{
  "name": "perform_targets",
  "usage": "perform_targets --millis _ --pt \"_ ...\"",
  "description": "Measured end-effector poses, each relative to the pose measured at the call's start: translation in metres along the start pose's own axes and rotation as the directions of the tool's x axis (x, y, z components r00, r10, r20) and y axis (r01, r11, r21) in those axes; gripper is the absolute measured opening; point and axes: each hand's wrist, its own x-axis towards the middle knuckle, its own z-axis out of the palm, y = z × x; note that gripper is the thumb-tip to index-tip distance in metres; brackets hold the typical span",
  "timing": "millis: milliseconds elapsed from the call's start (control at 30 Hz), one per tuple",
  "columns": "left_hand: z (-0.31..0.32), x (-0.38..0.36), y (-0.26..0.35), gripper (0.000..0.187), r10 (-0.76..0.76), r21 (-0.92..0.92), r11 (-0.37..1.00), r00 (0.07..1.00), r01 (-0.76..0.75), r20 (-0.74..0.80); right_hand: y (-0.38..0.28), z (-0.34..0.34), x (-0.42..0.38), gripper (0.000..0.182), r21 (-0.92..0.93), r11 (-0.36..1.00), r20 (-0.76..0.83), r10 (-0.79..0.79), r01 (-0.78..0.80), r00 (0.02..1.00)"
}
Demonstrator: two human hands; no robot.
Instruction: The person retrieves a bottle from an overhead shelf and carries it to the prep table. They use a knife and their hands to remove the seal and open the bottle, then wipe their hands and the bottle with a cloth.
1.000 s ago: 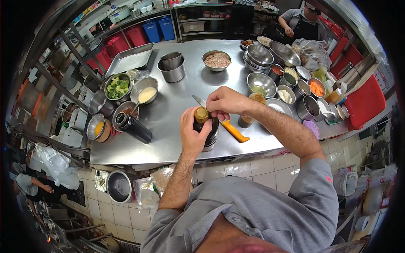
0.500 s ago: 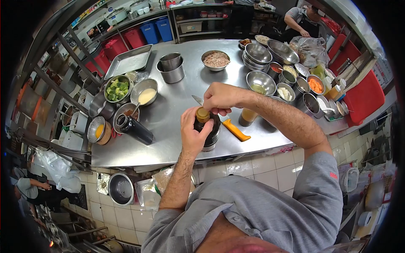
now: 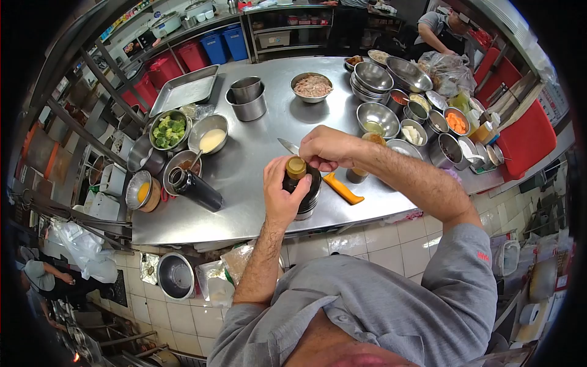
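Note:
My left hand (image 3: 279,194) is wrapped round the neck and shoulder of a dark glass bottle (image 3: 310,197), which stands upright near the table's front edge. Its gold-coloured cap (image 3: 296,166) shows above my fingers. Just right of the cap, my right hand (image 3: 330,148) is closed in a pinch; whatever lies between its fingertips is hidden. A knife with a yellow handle (image 3: 343,188) lies beside the bottle, its blade partly behind my right hand. Under my right forearm stands a container of brownish contents (image 3: 356,175), partly covered.
To the left are a black bottle (image 3: 197,189), a bowl of broccoli (image 3: 169,131) and a bowl of pale yellow liquid (image 3: 212,140). A bowl of raw meat (image 3: 312,86) sits farther back. Steel bowls (image 3: 374,77) and ingredient tubs crowd the right. A co-worker (image 3: 441,33) is at the far right.
My right hand has shifted slightly right and down, away from the cap, so the cap's top is now more exposed. My left hand keeps its hold on the bottle.

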Motion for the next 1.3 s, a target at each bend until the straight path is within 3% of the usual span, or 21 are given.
perform_targets --millis 33,133,233,300,367,400,433,467,500,567,700,867,900,967,1067,1200,1267,1300 --pt "0.0 0.0 0.0 0.043 0.0 -0.001 1.0 1.0 0.0 0.0 0.005 0.001 -0.001 0.013 -0.001 1.0 0.0 0.001 -0.001 1.0" --pt "0.001 -0.001 -0.002 0.044 0.003 0.007 1.0 1.0 -0.003 0.0 0.024 0.008 -0.001 0.013 0.316 0.948 -0.031 -0.017 0.026 0.999" --pt "0.001 -0.001 -0.005 0.044 0.011 -0.005 1.0 1.0 -0.011 0.007 0.036 0.012 0.0 0.012 0.391 0.916 -0.077 -0.07 0.095 0.995" --pt "0.0 0.002 -0.006 0.044 -0.01 -0.014 1.0 1.0 0.01 0.023 0.038 0.009 0.0 0.012 0.316 0.941 -0.042 -0.115 0.123 0.992" --pt "-0.001 0.002 -0.006 0.043 -0.016 -0.023 1.0 0.999 0.016 0.028 0.037 0.011 -0.005 0.01 -0.065 0.919 -0.126 -0.394 0.388 0.911" --pt "-0.001 0.003 -0.006 0.043 -0.024 -0.033 0.999 0.999 0.025 0.031 0.04 0.008 -0.006 0.01 -0.065 0.918 -0.124 -0.396 0.391 0.91" --pt "-0.002 0.003 -0.006 0.043 -0.024 -0.031 0.999 0.999 0.025 0.029 0.045 0.004 -0.006 0.012 -0.353 0.746 -0.093 -0.628 0.564 0.773" --pt "-0.002 0.003 -0.005 0.043 -0.036 -0.059 0.998 0.999 0.037 0.033 0.049 0.002 -0.006 0.018 -0.596 0.472 0.013 -0.803 0.649 0.596" --pt "-0.001 0.003 -0.005 0.043 -0.047 -0.086 0.995 0.998 0.05 0.038 0.052 0.003 -0.004 0.018 -0.594 0.473 0.013 -0.803 0.65 0.596" --pt "0.0 0.002 -0.005 0.043 -0.051 -0.08 0.995 0.998 0.054 0.037 0.057 0.004 -0.001 0.016 -0.695 0.175 0.1 -0.937 0.697 0.335" --pt "0.001 0.001 -0.005 0.043 -0.056 -0.07 0.996 0.998 0.058 0.036 0.062 0.004 -0.003 0.016 -0.778 0.108 0.12 -0.941 0.619 0.316" --pt "0.001 0.001 -0.004 0.043 -0.071 -0.077 0.994 0.997 0.073 0.037 0.067 -0.003 0.016 0.02 -0.798 -0.085 0.214 -0.966 0.596 0.148" --pt "0.001 0.001 -0.004 0.044 -0.073 -0.078 0.994 0.997 0.075 0.031 0.066 -0.003 0.017 0.02 -0.796 -0.085 0.212 -0.966 0.599 0.145" --pt "0.001 0.0 -0.004 0.044 -0.072 -0.078 0.994 0.997 0.074 0.031 0.062 -0.002 0.02 0.022 -0.774 -0.141 0.206 -0.978 0.618 0.034" --pt "0.002 0.0 -0.007 0.044 -0.071 -0.092 0.993 0.997 0.073 0.033 0.067 0.0 0.026 0.022 -0.755 -0.114 0.157 -0.988 0.645 0.009" --pt "0.001 0.0 -0.01 0.044 -0.072 -0.126 0.989 0.997 0.076 0.035 0.085 0.005 0.028 0.02 -0.764 -0.049 0.099 -0.994 0.643 0.041" --pt "0.0 0.002 -0.01 0.044 -0.077 -0.124 0.989 0.996 0.083 0.046 0.094 0.006 0.032 0.022 -0.689 0.09 -0.026 -0.995 0.72 0.099" --pt "0.0 0.002 -0.009 0.044 -0.085 -0.123 0.988 0.994 0.092 0.063 0.089 0.006 0.028 0.022 -0.686 0.088 -0.024 -0.995 0.722 0.098"
